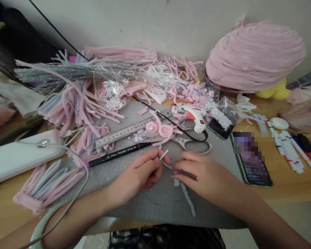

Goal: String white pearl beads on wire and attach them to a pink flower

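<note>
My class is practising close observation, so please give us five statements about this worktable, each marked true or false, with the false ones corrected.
1. The left hand holds a short row of white beads. True.
2. The black marker lies on the grey mat. True.
3. The ruler lies between the marker and the left hand. False: it lies beyond the marker.
4. The lit phone lies right of the right hand. True.
5. The big pink roll is left of the ruler. False: it is to the right.

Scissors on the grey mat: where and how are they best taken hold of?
Probably by the near handle loop of the scissors, with the right hand coming from the near right. That loop faces this hand, while a pink spiral crowds the blades and the black cable runs along the loop's far side.
</note>
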Available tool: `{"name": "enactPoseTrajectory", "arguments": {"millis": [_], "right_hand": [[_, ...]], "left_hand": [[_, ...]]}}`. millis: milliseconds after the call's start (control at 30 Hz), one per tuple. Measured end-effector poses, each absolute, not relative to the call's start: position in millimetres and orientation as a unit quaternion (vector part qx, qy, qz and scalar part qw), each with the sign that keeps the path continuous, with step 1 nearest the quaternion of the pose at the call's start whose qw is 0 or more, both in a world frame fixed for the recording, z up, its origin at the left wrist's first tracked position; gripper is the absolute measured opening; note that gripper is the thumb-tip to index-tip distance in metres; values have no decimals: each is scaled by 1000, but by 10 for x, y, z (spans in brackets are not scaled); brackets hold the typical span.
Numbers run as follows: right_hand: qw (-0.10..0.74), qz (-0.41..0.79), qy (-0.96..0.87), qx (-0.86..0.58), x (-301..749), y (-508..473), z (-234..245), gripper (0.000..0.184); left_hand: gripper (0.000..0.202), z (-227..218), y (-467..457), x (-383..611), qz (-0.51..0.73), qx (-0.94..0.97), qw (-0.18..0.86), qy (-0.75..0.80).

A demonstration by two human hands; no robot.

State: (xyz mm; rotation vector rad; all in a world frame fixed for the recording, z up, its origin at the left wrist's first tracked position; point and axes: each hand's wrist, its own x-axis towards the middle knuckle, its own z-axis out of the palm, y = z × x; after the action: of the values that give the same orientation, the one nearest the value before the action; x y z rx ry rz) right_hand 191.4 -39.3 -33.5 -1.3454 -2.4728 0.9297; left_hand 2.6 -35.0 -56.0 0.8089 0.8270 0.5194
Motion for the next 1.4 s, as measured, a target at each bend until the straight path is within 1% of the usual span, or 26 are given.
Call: {"name": "enactPoseTrajectory", "arguments": {"millis": [67, 167, 467, 733, 800, 867, 900, 967, 1067, 1133, 1267, 1400], "right_hand": [[42, 290, -846, -445, 1907, -460, -357, 15], [14, 272, -848, -455, 1862, -518, -412, 14], [-4, 196, -846, -496, 1754, -593, -461, 13], [-20, 217, -838, -500, 1724, -589, -485, 19], [-14, 219, -838, -500, 1729, -576, -487, 18], [12, 236, -826, -512, 1747, -539, -482, 14], [39, 254, -813, -522, 1760, -510, -474, 12], [127, 313, -767, -546, 1787, -434, -447, 9], [283, 434, -646, -561, 1805, -307, -400, 4], [347, 506, -569, -547, 1793, -248, -392, 3], [391, 600, -497, -490, 1753, -224, -458, 9], [413, 640, -461, -455, 1746, -257, -534, 7]], "left_hand": [[13, -559, -350, 30, 245, 376, 805, 387], [12, -558, -351, 34, 247, 377, 802, 392], [12, -556, -356, 39, 242, 386, 799, 393], [13, -558, -341, 39, 240, 400, 795, 388], [13, -562, -342, 38, 241, 398, 797, 385], [13, -564, -347, 39, 245, 395, 798, 384], [13, -565, -352, 40, 246, 393, 799, 383], [14, -565, -363, 42, 248, 390, 801, 380], [14, -565, -377, 47, 251, 397, 796, 381], [14, -566, -382, 48, 251, 406, 792, 380], [15, -565, -380, 43, 245, 415, 794, 370], [15, -569, -385, 32, 245, 424, 789, 371]]}}
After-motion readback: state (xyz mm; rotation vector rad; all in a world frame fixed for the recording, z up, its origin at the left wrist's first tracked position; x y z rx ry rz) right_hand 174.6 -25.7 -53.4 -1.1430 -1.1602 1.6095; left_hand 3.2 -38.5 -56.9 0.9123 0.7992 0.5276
